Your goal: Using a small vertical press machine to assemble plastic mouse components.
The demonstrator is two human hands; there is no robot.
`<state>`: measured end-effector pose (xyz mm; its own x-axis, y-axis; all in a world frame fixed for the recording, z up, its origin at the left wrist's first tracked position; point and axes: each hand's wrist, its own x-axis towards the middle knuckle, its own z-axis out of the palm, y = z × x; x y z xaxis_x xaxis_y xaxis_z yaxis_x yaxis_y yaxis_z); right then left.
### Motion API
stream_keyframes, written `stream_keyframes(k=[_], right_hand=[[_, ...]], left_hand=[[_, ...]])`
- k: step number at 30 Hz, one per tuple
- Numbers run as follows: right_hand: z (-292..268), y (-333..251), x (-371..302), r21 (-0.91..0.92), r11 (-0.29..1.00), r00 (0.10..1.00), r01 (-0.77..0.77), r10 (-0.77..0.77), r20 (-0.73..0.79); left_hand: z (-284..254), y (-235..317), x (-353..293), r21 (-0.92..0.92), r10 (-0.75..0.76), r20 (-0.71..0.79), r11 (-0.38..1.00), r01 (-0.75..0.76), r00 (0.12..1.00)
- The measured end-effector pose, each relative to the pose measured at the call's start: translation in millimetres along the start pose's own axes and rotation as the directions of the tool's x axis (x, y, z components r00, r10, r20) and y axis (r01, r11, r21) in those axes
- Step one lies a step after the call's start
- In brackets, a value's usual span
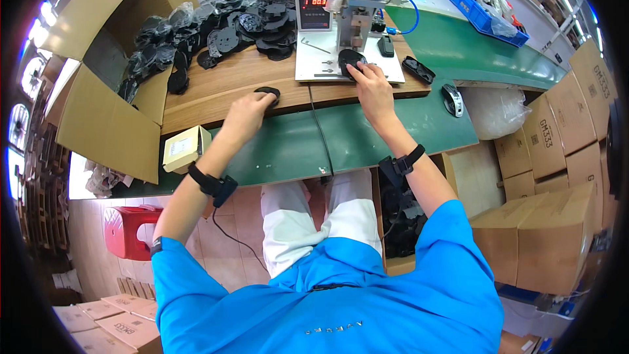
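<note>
My left hand is at the front edge of the wooden board, its fingers closed on a small black plastic piece. My right hand reaches to the bench press, with thumb and fingers on a rounded black plastic part that lies on the white base plate beneath the press head. The fingertips partly cover that part. Beside the press stands a counter box with a red lit display. A hex key lies on the plate.
Black parts in clear bags are heaped at the back left, next to an open carton. A small yellowish box stands near the front edge. To the right are a black shell, a black-and-silver mouse and a blue bin.
</note>
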<state>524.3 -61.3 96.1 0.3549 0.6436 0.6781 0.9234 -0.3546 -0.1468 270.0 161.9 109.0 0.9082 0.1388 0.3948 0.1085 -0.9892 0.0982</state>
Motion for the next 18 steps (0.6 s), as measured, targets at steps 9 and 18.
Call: stream_keyframes(k=[9,18], right_hand=[[2.0,-2.6,13.9,-0.060,0.998,1.000,0.013,-0.013,0.007],[-3.7,1.4,9.6,-0.159,0.987,0.996,-0.021,0.034,0.079]], left_hand=[[22.9,11.0,-28.9,-0.075,-0.134,0.048,0.988,0.138,0.990],[24.2,5.6,-28.2,-0.113,-0.147,0.054,0.982,0.153,0.988]])
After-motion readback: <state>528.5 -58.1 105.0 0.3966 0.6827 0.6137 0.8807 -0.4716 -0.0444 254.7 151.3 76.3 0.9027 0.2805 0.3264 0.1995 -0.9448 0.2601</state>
